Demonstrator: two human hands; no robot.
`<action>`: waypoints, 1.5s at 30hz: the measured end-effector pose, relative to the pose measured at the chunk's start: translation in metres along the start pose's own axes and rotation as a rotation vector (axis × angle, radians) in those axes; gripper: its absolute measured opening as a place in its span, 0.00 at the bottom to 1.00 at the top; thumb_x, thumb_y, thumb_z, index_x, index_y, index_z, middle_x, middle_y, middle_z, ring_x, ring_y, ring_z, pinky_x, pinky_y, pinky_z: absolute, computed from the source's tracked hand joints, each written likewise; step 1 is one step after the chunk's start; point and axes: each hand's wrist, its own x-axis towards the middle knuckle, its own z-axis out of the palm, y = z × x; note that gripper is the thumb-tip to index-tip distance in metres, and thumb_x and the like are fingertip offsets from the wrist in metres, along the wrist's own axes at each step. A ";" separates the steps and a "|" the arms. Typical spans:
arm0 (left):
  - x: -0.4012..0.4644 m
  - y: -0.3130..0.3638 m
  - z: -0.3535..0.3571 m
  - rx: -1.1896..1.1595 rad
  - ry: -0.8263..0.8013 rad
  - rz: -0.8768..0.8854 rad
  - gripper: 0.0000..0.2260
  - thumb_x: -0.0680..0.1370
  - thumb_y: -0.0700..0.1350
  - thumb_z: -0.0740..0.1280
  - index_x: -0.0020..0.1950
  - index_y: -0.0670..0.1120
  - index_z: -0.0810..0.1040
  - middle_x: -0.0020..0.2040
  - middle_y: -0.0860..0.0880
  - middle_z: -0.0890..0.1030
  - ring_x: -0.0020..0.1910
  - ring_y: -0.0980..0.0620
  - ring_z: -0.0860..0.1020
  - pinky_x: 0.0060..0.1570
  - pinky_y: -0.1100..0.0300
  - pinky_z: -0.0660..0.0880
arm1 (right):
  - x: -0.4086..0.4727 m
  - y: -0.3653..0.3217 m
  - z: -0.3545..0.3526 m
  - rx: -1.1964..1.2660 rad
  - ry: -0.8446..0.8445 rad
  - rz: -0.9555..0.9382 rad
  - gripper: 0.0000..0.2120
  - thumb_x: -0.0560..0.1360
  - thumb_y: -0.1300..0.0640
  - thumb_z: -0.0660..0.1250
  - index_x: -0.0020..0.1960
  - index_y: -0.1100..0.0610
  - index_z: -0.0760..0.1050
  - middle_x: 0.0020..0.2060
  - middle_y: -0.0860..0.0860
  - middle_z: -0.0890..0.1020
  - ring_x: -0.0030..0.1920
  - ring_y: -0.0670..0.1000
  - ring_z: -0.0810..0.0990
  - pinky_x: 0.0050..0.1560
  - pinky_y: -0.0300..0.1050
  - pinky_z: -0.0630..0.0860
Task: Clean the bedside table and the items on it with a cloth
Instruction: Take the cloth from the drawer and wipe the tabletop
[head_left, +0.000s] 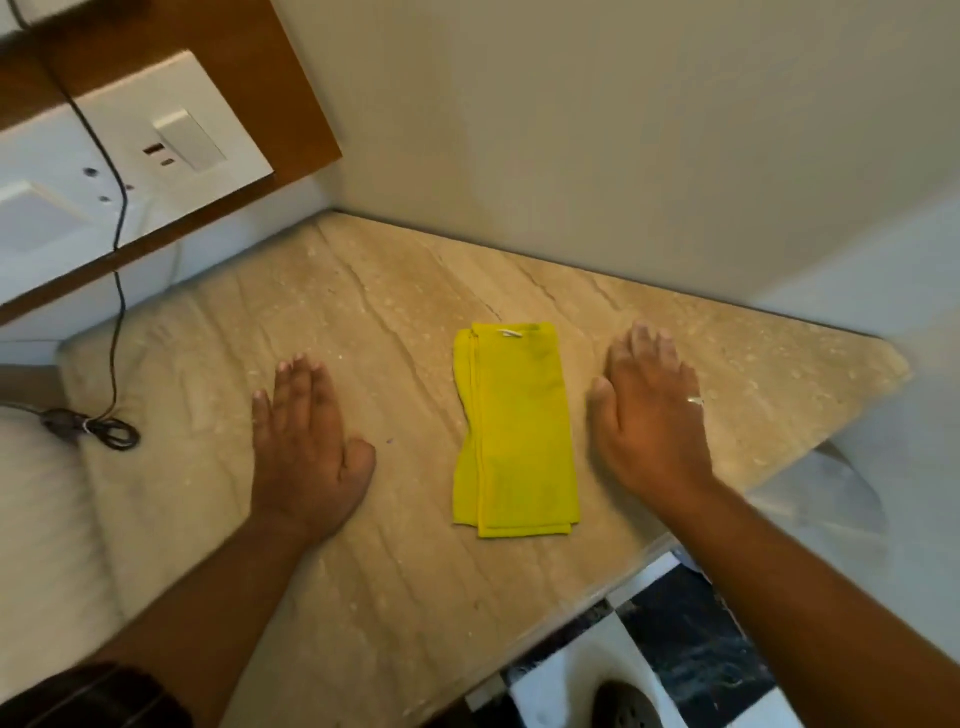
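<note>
Head view looks down on a beige, veined stone bench set into a corner of cream walls. A folded yellow cloth lies flat near the middle of it, its long side running away from the person, with a small white tag at the far edge. The left hand is palm down to the left of the cloth, well apart from it, its fingers straight and held close together, the thumb tucked in; it grips nothing. The right hand is palm down just beside the cloth's right edge, not touching it, fingers extended and slightly spread, a ring on one of them; it too is empty. Whether either palm presses the stone cannot be told. A black cable hangs from a white wall socket plate and coils at the bench's left edge.
</note>
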 end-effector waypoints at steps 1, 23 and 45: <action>-0.001 0.013 -0.001 -0.032 0.022 -0.001 0.40 0.71 0.58 0.48 0.78 0.36 0.52 0.79 0.35 0.52 0.79 0.38 0.48 0.76 0.42 0.42 | 0.006 0.012 -0.004 -0.079 -0.030 -0.034 0.27 0.81 0.47 0.46 0.76 0.59 0.58 0.78 0.57 0.55 0.77 0.59 0.51 0.75 0.58 0.51; 0.058 0.042 0.009 0.017 0.058 0.083 0.31 0.78 0.50 0.57 0.79 0.43 0.55 0.80 0.44 0.53 0.80 0.46 0.50 0.77 0.50 0.47 | 0.063 -0.071 0.035 -0.207 -0.009 -0.346 0.28 0.77 0.49 0.48 0.72 0.64 0.62 0.73 0.64 0.62 0.74 0.64 0.58 0.71 0.66 0.54; 0.170 -0.031 -0.021 0.115 0.027 0.072 0.32 0.78 0.51 0.54 0.80 0.42 0.50 0.81 0.44 0.50 0.80 0.46 0.49 0.76 0.49 0.49 | 0.135 -0.148 0.062 -0.254 0.057 -0.529 0.30 0.76 0.48 0.50 0.73 0.63 0.64 0.74 0.61 0.64 0.76 0.59 0.59 0.75 0.56 0.54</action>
